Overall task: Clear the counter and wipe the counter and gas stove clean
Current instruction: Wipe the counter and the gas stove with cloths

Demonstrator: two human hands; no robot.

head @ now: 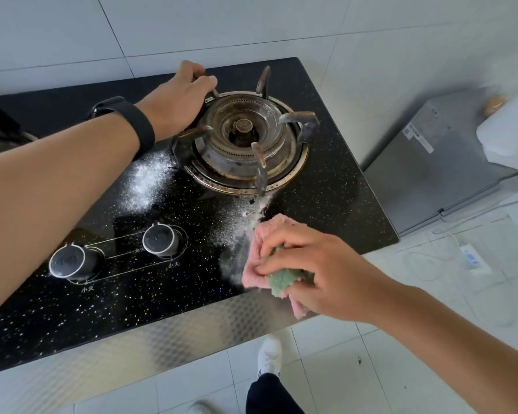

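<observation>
A black speckled gas stove (335,186) lies below me, with a rusty burner (243,135) under a metal pan support (299,121). My left hand (177,97) grips a prong of that support at its back left. My right hand (305,264) holds a pink and green cloth (260,252) pressed on the stove's front right area. White powder (147,180) is scattered left of the burner, and more smeared white powder lies just in front of the burner by the cloth.
Two round knobs (159,240) sit at the stove's front. A pot (0,135) shows at the left edge. The steel counter edge (168,333) runs along the front. A grey box (437,156) stands on the tiled floor to the right, with my shoe (269,357) below.
</observation>
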